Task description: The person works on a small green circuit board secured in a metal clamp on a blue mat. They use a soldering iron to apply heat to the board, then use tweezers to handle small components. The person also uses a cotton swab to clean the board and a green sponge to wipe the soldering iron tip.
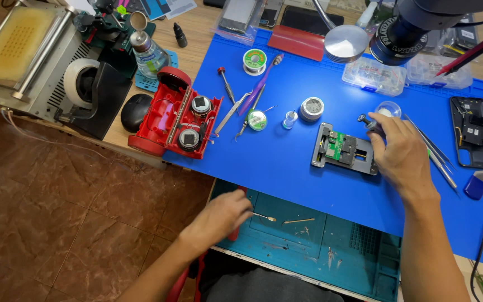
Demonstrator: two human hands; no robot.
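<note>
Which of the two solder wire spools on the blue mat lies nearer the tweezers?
The lower spool, beside the tweezers near the red case. The other spool sits up by the mat's far edge.

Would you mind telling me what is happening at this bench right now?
A person works at a blue mat. The right hand grips a small knob at the edge of a metal holder that clamps a green circuit board. The left hand holds a red-handled tool, its tip over the teal mat. Tweezers lie nearby.
</note>
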